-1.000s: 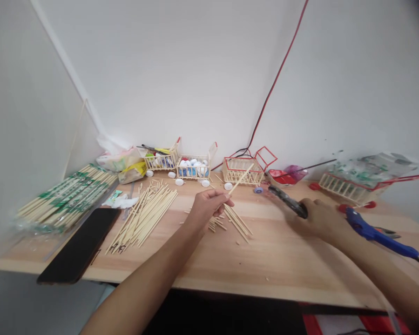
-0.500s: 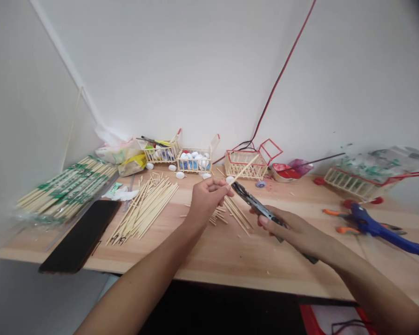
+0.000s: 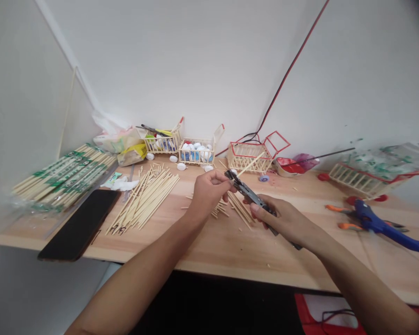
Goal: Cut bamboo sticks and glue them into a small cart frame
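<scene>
Between the thumb and fingers of my left hand is one end of a thin bamboo stick, which slants up to the right. My right hand is wrapped round dark grey metal pliers. The jaws meet the stick right beside my left fingertips; whether they are closed on it is too small to tell. Below the hands lie short cut sticks and several longer sticks. A larger pile of bamboo sticks lies to the left.
Small stick-built carts line the wall, one with a red-trimmed basket. A blue glue gun lies right, by orange-handled pliers. Packaged sticks and a black phone are at left. A red paint tub stands behind.
The pliers have moved left and up, so their jaws now overlap the stick at my left fingertips. The camera view has shifted slightly.
</scene>
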The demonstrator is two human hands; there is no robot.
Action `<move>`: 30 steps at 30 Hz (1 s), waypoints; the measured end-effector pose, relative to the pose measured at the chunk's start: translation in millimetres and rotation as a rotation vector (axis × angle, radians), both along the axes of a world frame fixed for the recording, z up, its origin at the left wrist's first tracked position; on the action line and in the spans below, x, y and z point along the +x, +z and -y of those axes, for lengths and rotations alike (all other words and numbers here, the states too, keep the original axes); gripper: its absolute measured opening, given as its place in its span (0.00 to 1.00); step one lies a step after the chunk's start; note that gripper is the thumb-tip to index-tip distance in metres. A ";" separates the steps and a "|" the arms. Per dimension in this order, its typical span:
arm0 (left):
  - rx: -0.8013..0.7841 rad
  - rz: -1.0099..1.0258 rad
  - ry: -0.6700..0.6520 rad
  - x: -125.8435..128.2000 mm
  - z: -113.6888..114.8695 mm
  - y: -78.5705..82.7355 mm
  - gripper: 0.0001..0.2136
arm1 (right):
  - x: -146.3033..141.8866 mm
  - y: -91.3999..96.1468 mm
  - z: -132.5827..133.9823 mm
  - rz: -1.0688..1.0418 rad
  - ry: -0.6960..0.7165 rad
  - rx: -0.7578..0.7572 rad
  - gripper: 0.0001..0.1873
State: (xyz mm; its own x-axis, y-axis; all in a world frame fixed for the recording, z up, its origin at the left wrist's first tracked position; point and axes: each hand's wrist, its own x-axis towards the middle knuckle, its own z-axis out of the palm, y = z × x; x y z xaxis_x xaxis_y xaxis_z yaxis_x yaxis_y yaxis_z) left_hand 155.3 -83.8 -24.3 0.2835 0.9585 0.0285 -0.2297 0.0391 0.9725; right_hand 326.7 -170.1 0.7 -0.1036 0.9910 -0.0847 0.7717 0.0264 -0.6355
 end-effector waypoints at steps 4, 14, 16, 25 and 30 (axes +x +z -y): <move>0.016 0.001 -0.002 0.1 -2.3 -1.8 0.07 | -0.5 -3.9 -1.4 0.023 -0.018 0.025 0.28; 0.031 -0.049 -0.028 -1.8 -3.6 -2.8 0.06 | -2.8 -8.8 -2.2 0.094 -0.050 0.128 0.24; 0.032 -0.057 -0.034 -2.0 -4.1 -3.1 0.05 | -2.0 -11.0 -2.1 0.093 -0.049 0.141 0.23; -0.069 -0.091 -0.188 -10.7 -11.3 3.5 0.10 | 1.4 -16.9 0.6 0.044 -0.101 0.107 0.24; -0.095 -0.072 -0.099 -16.2 -17.0 5.3 0.14 | 3.7 -18.4 2.7 0.042 -0.153 0.123 0.23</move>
